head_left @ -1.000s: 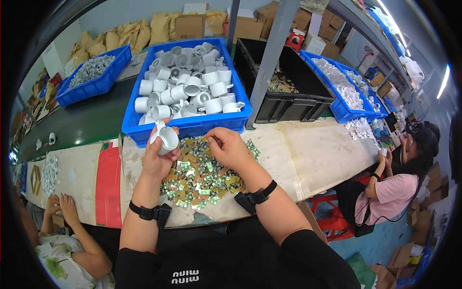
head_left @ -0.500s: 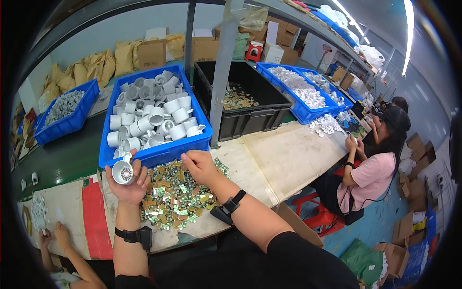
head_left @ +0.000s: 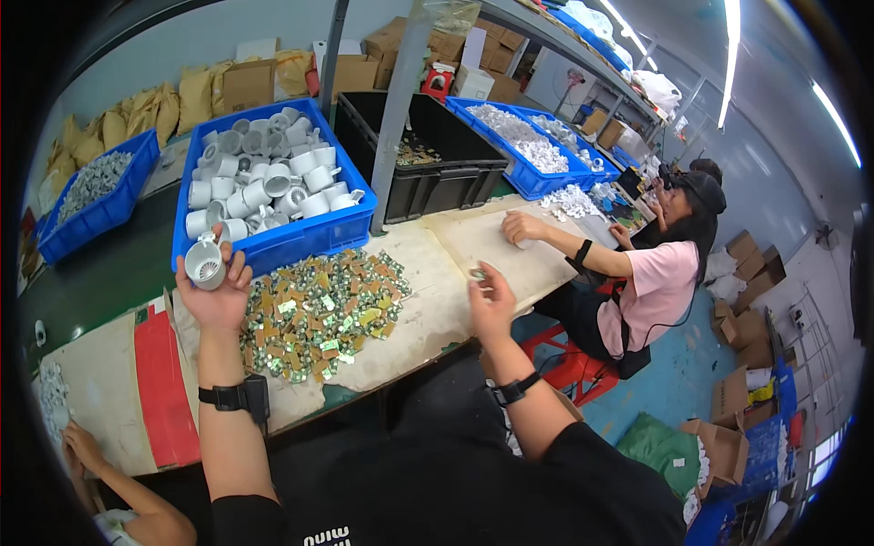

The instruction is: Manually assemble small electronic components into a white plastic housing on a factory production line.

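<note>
My left hand [head_left: 216, 302] is closed round a white cup-shaped plastic housing [head_left: 206, 264], whose slotted round grille shows inside its open mouth. It is held in front of a blue crate [head_left: 350, 223] heaped with similar white housings. My right hand [head_left: 492, 305] is raised over the table's front edge, right of a spread pile of small green and brown circuit boards [head_left: 323, 309]. A small greenish piece [head_left: 477, 274], seemingly a circuit board, is pinched between its thumb and fingers. Beyond it, a co-worker's hand [head_left: 525, 227] rests on the table with something whitish beneath.
A black crate [head_left: 455, 187] with more boards stands behind a grey metal post [head_left: 397, 118]. Blue crates [head_left: 569, 179] of white parts lie farther right, another blue crate [head_left: 118, 205] at far left. A seated co-worker in pink [head_left: 651, 291] is at right; another person's arms [head_left: 118, 478] show lower left.
My right hand has moved right, away from over the board pile, and now shows a small piece in its fingers. The co-worker's arm has stretched across the table toward me. The view has shifted right.
</note>
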{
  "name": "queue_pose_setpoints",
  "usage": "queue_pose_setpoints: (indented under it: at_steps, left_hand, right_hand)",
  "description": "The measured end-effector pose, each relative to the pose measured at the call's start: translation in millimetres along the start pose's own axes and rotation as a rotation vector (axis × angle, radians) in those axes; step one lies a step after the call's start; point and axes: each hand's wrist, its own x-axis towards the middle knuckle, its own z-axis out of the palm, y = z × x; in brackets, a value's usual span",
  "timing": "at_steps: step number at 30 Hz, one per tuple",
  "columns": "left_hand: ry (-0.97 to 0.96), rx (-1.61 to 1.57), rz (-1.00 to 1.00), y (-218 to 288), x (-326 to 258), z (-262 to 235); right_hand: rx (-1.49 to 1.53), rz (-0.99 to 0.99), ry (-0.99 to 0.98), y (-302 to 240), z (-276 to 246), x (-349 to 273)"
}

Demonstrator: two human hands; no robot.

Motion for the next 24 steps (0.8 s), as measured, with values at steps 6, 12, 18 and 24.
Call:
queue_pose_setpoints:
  at_steps: [6,12,18,24]
  left_hand:
    - [0.055,0.045,-0.043,-12.2,-1.1,7.1]
    - [0.052,0.131,-0.044,-8.1,-2.7,1.7]
    - [0.161,0.262,-0.097,-18.4,-7.0,0.3]
    - [0.071,0.539,-0.074,-38.0,-12.1,10.5]
  right_hand:
    - [-0.341,0.190,0.011,53.3,-80.2,7.7]
    - [-0.570,0.038,0.051,109.9,-89.6,105.4]
    - [-0.721,0.188,-0.118,147.8,-82.3,188.9]
    - [-0.689,0.173,0.025,145.9,-34.8,184.2]
